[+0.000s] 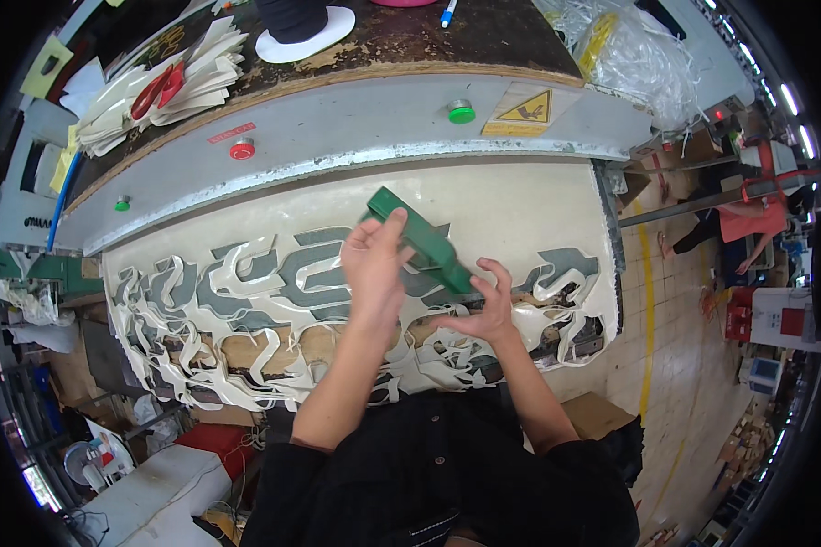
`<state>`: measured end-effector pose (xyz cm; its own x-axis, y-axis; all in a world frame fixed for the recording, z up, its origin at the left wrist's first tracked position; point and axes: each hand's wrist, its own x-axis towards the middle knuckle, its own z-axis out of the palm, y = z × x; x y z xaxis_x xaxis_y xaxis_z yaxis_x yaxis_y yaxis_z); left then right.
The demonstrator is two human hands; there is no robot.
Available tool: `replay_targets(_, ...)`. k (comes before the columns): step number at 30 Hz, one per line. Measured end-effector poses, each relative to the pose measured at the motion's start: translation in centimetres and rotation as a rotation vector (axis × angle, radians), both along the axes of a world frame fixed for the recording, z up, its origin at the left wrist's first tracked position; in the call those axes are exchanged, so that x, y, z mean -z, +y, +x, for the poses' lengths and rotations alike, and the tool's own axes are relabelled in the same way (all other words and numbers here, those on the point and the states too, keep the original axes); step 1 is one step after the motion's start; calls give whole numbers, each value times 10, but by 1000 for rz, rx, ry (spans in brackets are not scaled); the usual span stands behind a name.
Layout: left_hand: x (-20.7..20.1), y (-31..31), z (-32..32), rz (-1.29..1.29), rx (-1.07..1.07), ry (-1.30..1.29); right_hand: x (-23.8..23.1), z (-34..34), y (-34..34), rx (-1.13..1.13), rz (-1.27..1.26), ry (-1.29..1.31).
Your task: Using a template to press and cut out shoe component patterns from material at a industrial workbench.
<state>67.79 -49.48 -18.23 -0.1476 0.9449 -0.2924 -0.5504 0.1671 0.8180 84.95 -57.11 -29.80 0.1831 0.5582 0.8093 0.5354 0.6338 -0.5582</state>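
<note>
A green cutting die (424, 242), long and bent, is held at a slant above a pale sheet of material (529, 196). My left hand (374, 264) is closed on its upper left part, thumb and fingers pinching it. At the die's lower right end is my right hand (485, 308), its thumb and fingers spread apart; whether the fingertips touch the die I cannot tell. Curved cut-out gaps and thin offcut strips (260, 351) cover the nearer part of the sheet, with grey-green board showing through.
A grey press beam (337, 114) with a red button (242, 148) and green button (462, 111) spans behind the sheet. On the ledge above lie stacked pale pieces (169, 91), red-handled scissors (158, 89) and a pen (448, 13). Another person (748, 219) is at the right.
</note>
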Motion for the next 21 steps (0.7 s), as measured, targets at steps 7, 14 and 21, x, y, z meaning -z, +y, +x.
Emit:
replay_targets(7,86,14,58,-212,-89,-224,27,86,57,91,-283,-451)
replay_targets(14,139,3,19,366,-20,861,59,114,91,-41,-568,-388)
replay_targets(21,184,-5,-17,651,121,1336,73,104,79,106,-543,-303)
